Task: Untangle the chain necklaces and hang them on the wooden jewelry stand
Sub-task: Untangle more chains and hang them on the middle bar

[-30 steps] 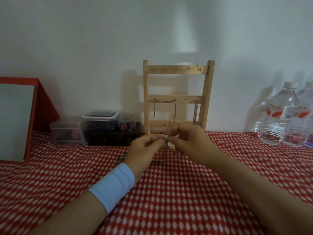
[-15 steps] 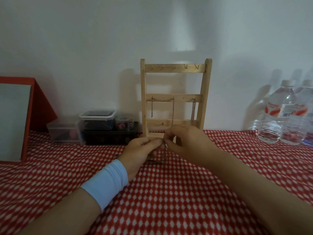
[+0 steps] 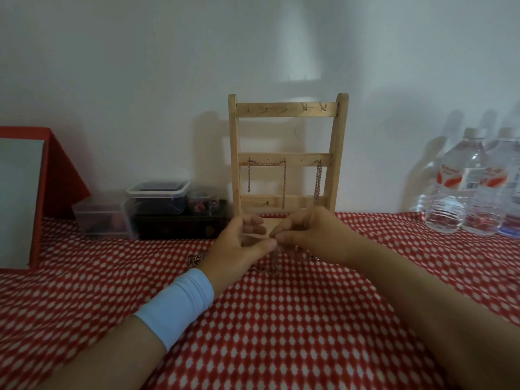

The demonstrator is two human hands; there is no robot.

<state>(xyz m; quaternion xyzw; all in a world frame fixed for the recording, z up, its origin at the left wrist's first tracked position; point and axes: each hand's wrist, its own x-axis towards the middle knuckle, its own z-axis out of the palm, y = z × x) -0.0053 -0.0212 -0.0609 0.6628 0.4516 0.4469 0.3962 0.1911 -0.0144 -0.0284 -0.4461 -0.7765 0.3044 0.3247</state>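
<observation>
Below pinched fingertips (image 3: pixel 272 243): blurred chain (image 3: pixel 274 258), seemingly dangling.

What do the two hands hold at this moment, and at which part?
Left hand and right hand both pinch the chain necklace at its raised top; the rest trails onto the tablecloth. The exact grip is blurred.

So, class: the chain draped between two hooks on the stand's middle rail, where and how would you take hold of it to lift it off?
Pinch the draped chain at its sagging span between the hooks on the wooden stand, coming from the front and lifting upward. The span hangs free of the rail, while both ends dangle loose below, so a grip there would probably only slide the chain.
</observation>
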